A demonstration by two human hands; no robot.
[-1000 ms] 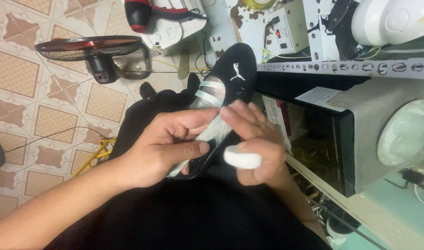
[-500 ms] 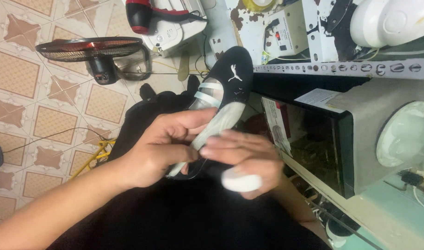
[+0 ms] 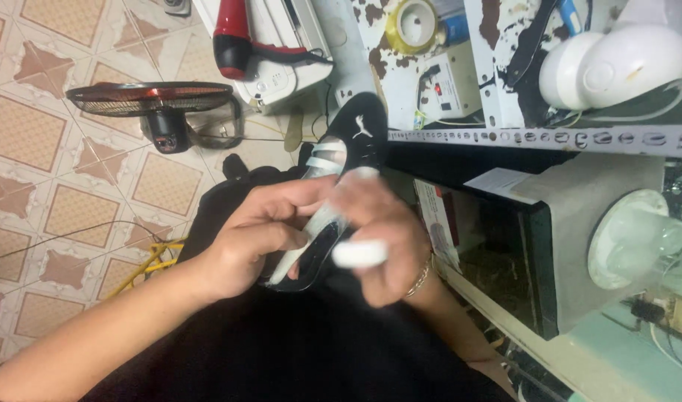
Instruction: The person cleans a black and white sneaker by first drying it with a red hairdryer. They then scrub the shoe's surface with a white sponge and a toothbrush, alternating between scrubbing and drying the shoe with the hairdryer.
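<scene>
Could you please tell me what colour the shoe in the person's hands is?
The shoe is black with white stripes and a white edge, shown in the head view.

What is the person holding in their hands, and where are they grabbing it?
The left hand holds a black shoe around its middle, by the white sole edge. The right hand has a small white object; its grip is blurred.

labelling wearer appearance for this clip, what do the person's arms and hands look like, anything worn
Both forearms are bare, with no sleeves showing and no gloves. The left hand wears nothing visible. The right hand is motion-blurred; a thin gold-coloured chain bracelet sits at its wrist. No rings or watch can be made out.
</scene>
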